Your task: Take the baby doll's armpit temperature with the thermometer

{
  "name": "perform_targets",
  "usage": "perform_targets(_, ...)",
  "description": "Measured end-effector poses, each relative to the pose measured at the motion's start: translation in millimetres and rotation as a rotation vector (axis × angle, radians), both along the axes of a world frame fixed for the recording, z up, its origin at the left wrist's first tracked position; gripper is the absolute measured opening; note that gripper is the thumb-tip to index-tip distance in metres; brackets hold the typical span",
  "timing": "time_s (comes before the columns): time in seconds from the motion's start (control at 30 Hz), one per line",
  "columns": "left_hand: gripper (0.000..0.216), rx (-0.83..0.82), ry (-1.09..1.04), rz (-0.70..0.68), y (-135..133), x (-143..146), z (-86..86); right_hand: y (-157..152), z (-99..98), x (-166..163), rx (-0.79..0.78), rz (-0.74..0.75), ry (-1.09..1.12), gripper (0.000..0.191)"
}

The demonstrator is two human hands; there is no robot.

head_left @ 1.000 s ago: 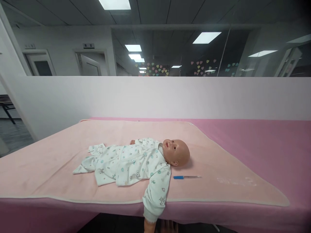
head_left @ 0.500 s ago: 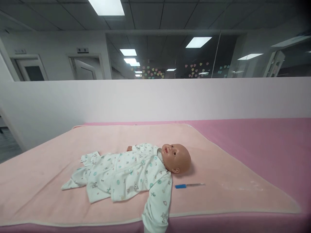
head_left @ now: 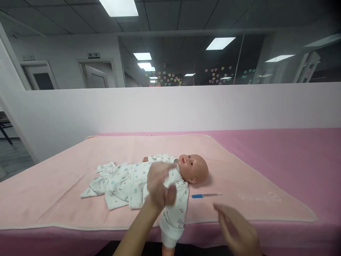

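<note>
A baby doll [head_left: 193, 169] lies on its back, its head to the right, dressed in a white printed outfit [head_left: 122, 181]. My left hand [head_left: 160, 185] is over the doll's chest, blurred, with thumb and fingers apart and nothing seen in it. Whether it touches the cloth I cannot tell. The doll's nearer sleeve [head_left: 174, 217] hangs over the front edge, and part of its arm shows below the cuff. Right of that sleeve lies a slim thermometer-like stick [head_left: 197, 196] with a blue end. My right hand [head_left: 237, 229] is nearer to me, below the stick, fingers stretched out and apart.
A peach blanket [head_left: 255, 206] with a pale border covers much of the pink padded surface [head_left: 293, 160]. Behind it runs a low white wall [head_left: 170, 110] with glass above. At the far left, a dark-legged piece of furniture [head_left: 5, 129] stands on the floor.
Both my hands have come into view from below, the left over the doll and the right near the stick. The view has shifted slightly, showing more of the front edge.
</note>
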State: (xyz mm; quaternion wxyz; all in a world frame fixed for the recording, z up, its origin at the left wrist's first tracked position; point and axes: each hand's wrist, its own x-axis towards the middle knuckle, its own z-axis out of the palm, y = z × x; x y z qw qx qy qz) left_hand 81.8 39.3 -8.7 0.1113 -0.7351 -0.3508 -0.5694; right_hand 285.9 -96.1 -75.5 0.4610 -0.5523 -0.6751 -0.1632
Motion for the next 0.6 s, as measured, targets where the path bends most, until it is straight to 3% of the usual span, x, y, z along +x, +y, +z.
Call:
perform_targets(0.07, 0.028, -0.04, 0.0, 0.01, 3.6, 0.2, 11.5, 36.7, 1.0, 15.9, 0.0, -0.06, -0.06, 0.028)
perform_targets(0.13, 0.026, -0.121, 0.076, 0.043, 9.1, 2.8, 13.2, 60.6, -0.1, 29.7, -0.101, -0.103, -0.146, 0.031)
perform_targets(0.3, 0.018, -0.193, 0.251, 0.151, 13.5, 3.4, -7.5, 64.0, 6.4, 45.2, -0.427, 0.022, -0.083, 0.03)
perform_targets(0.47, 0.019, -0.185, 0.205, 0.154, 7.9, -1.5, -13.0, 53.2, 51.0, 39.6, -0.511, 0.17, 0.102, 0.031)
perform_targets(0.6, 0.018, -0.189, 0.19, 0.129, 6.2, -2.5, -12.0, 58.5, 80.3, 21.7, -0.517, 0.239, 0.13, 0.036)
